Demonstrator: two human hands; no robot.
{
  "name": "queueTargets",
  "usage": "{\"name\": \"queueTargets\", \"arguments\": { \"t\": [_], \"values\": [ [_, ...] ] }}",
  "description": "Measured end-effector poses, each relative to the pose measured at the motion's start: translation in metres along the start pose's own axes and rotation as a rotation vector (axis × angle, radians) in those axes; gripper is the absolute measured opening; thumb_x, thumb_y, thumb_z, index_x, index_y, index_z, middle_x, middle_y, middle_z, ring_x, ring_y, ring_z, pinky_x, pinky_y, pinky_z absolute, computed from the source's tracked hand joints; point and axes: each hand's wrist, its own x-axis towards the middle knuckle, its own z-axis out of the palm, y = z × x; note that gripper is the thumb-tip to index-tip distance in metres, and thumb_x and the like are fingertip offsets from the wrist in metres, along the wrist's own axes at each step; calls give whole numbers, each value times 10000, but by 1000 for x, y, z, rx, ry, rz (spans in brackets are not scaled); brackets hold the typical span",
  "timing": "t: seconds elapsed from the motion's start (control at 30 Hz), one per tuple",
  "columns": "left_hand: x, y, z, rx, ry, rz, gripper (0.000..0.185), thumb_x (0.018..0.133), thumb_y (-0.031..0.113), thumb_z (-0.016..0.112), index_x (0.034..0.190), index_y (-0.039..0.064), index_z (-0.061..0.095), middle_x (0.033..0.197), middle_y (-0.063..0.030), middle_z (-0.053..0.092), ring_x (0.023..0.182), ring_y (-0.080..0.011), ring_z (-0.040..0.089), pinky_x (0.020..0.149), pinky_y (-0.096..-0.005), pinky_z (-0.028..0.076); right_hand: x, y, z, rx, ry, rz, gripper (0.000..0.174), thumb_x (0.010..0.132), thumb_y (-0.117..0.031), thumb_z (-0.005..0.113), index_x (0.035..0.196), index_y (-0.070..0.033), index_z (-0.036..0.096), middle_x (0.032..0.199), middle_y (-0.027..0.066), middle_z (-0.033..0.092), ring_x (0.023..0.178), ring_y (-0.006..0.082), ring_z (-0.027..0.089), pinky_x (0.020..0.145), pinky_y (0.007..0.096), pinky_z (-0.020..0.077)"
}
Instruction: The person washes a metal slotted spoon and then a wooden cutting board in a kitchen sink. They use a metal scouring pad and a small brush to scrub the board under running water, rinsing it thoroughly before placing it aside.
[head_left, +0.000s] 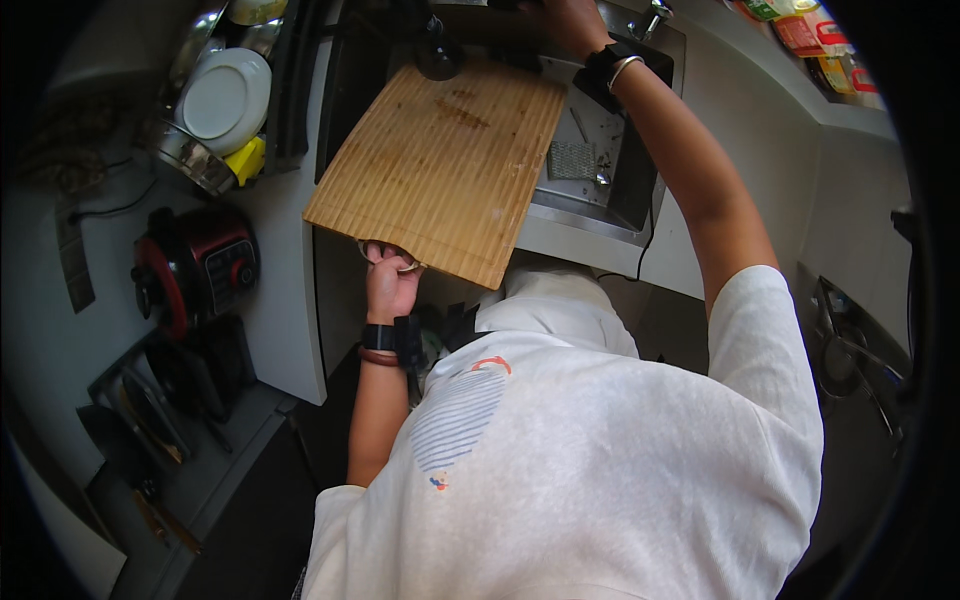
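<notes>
A large bamboo cutting board (442, 165) lies tilted across the left part of the steel sink (645, 195), with dark stains on its upper face. My left hand (394, 281) grips the metal handle (409, 266) at its near edge. Far ahead, at the top rim of the picture, my right hand (574, 26) reaches past the board's far end. Its fingers are at a dark object that is mostly cut off, so their hold is unclear. On the sink floor, right of the board, are a grey-green scouring pad (571, 160) and a small spoon (602, 178).
A chrome faucet (651, 19) stands at the sink's far right corner. To the left are a white plate (227, 97) in a rack, a red-and-black electric cooker (199, 266) and upright pans (180, 375). A black cord (649, 232) hangs over the counter edge.
</notes>
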Motion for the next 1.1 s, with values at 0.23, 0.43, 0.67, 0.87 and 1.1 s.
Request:
{"name": "queueTargets", "arguments": {
  "t": [0.23,0.43,0.67,0.87,1.1],
  "values": [
    [-4,1,11,8,52,-12,611,716,-138,448,1216,212,425,1048,-50,559,846,-195,554,762,-402,511,-4,-13,2,19,-4,29,192,819,-250,685,817,-64,637,766,197,665,747,394,655,665,493,521],
    [-3,0,10,43,54,9,666,722,-136,440,1278,228,410,1125,-80,555,935,-226,566,802,-416,506,-14,9,25,143,155,81,159,827,-233,676,887,-85,678,797,190,679,779,381,667,687,469,526],
    [-5,2,15,79,84,50,691,714,-137,431,1318,197,416,1181,-89,561,1052,-246,573,834,-409,525,-149,76,95,-153,-1061,253,306,886,-151,548,1155,-26,620,1009,241,669,972,412,644,808,494,535],
    [-5,2,16,66,148,67,738,701,-137,449,1363,184,394,1076,-72,563,851,-168,535,765,-312,486,-248,78,144,-315,-1058,323,329,932,-219,485,1208,-105,624,1189,162,641,1123,350,608,948,479,498],
    [-6,3,18,45,150,74,826,689,-143,442,1442,179,331,1086,-83,568,885,-178,572,767,-313,504,-269,80,167,-473,-1272,425,335,958,-195,413,1189,-120,644,1282,161,596,1159,390,579,969,493,477]
  ]
}}
